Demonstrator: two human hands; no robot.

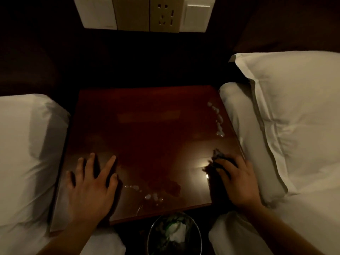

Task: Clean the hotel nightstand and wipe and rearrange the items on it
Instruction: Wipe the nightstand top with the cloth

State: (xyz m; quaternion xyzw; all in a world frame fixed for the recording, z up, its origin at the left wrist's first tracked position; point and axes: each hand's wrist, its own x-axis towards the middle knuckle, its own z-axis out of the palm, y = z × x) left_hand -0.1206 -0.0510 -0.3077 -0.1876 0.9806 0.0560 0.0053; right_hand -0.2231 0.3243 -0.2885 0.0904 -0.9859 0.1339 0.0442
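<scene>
Dim hotel room, dark glossy bench [147, 144] between two white beds. The dark cloth [217, 157] sits at the bench's near right corner, bunched under the right hand [237, 179], whose fingers curl over it and press down. The left hand [92, 183] lies flat on the near left side, fingers spread wide, holding nothing. Wet droplets [218, 120] line the right edge beyond the cloth; a second wet patch [152, 196] sits near the front edge. Step looks like wiping the top. Best: push the cloth through the right-edge droplets, then make overlapping passes to the front patch with even pressure, keeping it off the bedding [237, 126] against that edge. Bin [196, 234] below the front.
</scene>
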